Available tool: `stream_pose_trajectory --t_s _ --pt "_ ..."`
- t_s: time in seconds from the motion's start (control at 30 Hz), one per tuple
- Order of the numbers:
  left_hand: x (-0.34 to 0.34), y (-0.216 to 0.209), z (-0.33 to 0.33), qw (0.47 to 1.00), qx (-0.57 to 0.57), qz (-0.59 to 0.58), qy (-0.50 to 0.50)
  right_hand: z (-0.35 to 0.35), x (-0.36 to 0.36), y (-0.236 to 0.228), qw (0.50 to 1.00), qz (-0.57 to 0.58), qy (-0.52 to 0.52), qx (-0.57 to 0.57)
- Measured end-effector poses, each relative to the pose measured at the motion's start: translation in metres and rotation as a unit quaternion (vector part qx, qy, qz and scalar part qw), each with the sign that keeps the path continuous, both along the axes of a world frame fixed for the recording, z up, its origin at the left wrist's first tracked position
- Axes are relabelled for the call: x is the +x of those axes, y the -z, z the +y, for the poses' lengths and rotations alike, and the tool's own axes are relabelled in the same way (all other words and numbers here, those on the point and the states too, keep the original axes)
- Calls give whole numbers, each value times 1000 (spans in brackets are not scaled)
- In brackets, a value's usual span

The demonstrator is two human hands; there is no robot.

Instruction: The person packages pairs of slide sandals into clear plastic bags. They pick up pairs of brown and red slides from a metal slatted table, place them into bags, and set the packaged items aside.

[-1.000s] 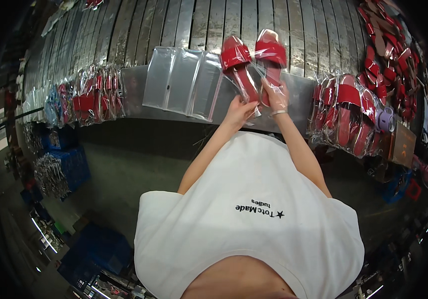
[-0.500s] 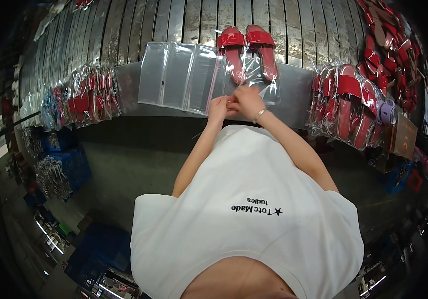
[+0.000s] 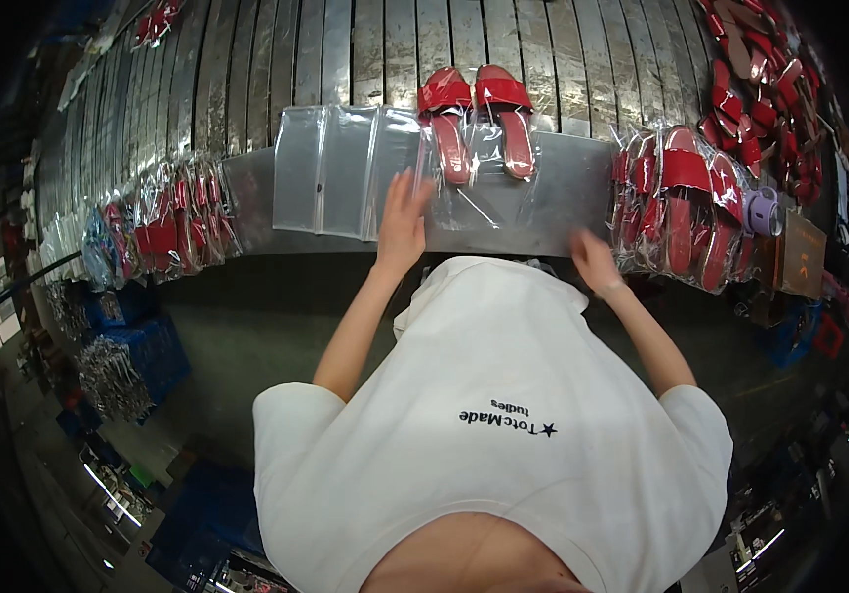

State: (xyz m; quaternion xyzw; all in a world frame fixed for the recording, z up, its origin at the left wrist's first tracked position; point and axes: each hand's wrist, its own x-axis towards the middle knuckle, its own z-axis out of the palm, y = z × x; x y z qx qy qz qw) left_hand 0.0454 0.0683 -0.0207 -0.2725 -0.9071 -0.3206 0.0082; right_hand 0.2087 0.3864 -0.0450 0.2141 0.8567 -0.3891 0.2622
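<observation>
A pair of red slide sandals (image 3: 452,143) lies in a clear plastic bag (image 3: 484,208) on the grey work surface, toes pointing away from me. My left hand (image 3: 404,222) is at the left edge of that bag, fingers stretched out and apart from the thumb. Flat clear bags (image 3: 345,173) are laid out just left of it, partly under the sandal bag's side. Over the front edge of the surface, to the right, hovers my right hand (image 3: 594,262). Its fingers are blurred, and nothing can be seen in them.
Bagged red sandals (image 3: 683,208) stand in a row at the right, with a purple cup-like object (image 3: 764,211) and a cardboard box (image 3: 802,259) beyond. Loose red sandals (image 3: 765,109) are heaped at the far right. More bagged sandals (image 3: 179,212) stand left. A slatted conveyor (image 3: 375,49) runs behind.
My hands were together at the near end of the sandal bag and have parted. The left moved left to the bag's edge, the right moved right, away from it.
</observation>
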Motion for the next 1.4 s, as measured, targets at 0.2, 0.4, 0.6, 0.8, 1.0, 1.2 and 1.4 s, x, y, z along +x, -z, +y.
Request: stream_pose_trajectory --t_s 0.2,0.4,0.6,0.8,1.0,1.2,1.4 --pt "-48 45 8 976 67 -203 47 -19 -112 15 958 287 -25 -4" --pt "-116 29 43 730 204 -639 -134 -9 -145 -6 823 -61 394 -404" --pt "-172 -159 171 913 281 -240 175 4 -142 -109 653 384 511 -406" --pt "-284 -125 273 799 461 -356 153 35 -139 -126 528 432 680 -270" --pt "-359 74 344 477 494 -723 -81 38 -156 -97 413 368 755 -353" --pt "-416 160 341 407 590 -672 -185 61 -98 -199 782 446 344 266" --pt "-415 160 338 462 560 -641 -249 140 -30 -150 829 205 291 432"
